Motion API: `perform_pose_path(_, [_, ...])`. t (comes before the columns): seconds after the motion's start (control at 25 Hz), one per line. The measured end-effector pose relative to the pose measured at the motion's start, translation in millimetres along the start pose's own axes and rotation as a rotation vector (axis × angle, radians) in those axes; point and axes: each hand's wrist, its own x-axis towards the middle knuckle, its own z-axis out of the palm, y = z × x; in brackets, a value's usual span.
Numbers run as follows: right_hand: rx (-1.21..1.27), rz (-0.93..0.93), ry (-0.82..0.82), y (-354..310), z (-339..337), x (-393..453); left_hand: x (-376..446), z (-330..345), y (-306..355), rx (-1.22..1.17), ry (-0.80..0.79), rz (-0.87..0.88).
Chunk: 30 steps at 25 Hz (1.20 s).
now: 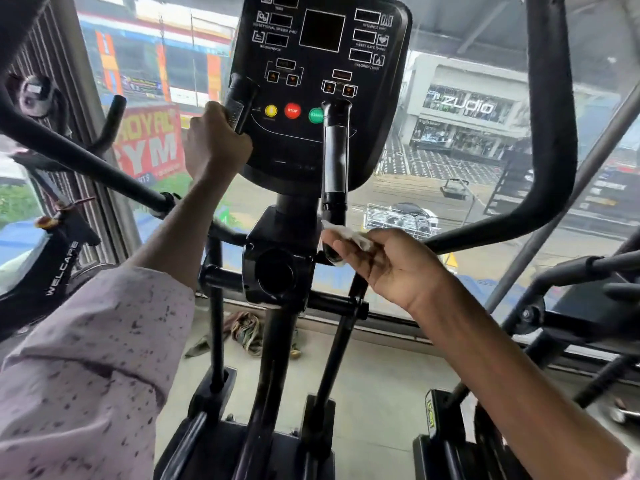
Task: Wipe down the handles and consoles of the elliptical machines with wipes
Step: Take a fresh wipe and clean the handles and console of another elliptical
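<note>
The black console (320, 84) of the elliptical stands straight ahead, with yellow, red and green buttons along its lower face. My left hand (213, 142) grips the left fixed handle (240, 95) just below its top. The right fixed handle (335, 157) rises in front of the console. My right hand (388, 263) pinches a crumpled white wipe (346, 233) and holds it against the base of that right handle.
Long black moving arms curve at the left (83, 157) and right (550, 133). Another exercise machine (52, 268) stands at the left, and a second elliptical (571, 306) at the right. A large window (467, 150) is behind the console. A rag heap (247, 332) lies on the floor.
</note>
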Motion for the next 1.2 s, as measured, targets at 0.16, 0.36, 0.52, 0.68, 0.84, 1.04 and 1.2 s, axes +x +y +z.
perform_pose_path(0.16, [-1.069, -0.826, 0.167, 9.6, 0.5, 1.0, 0.2, -8.4, -4.6, 0.005, -0.027, 0.029])
perform_pose_path(0.36, [-2.138, -1.879, 0.170, -0.9, -3.4, 33.9, 2.6, -10.1, -9.0, -0.029, -0.077, 0.068])
perform_pose_path(0.52, [-2.649, -2.038, -0.227, -0.9, 4.7, 47.6, 10.6, -7.3, -16.5, -0.042, -0.081, 0.120])
perform_pose_path(0.68, [-2.897, -1.958, -0.490, -3.2, 6.6, 59.3, 14.6, -4.6, -19.7, -0.048, -0.071, 0.149])
perform_pose_path(0.84, [-3.117, -1.797, -0.495, -0.5, -7.8, 67.0, 15.3, -4.7, -20.5, -0.046, -0.054, 0.164])
perform_pose_path(1.04, [-3.496, -1.592, -0.395, 23.8, -7.5, 80.0, 18.1, 0.3, -24.1, -0.068, -0.033, 0.190])
perform_pose_path(1.2, [-3.655, -1.315, -0.235, 36.4, -14.2, 81.6, 17.9, -0.9, -24.1, -0.073, -0.050, 0.190])
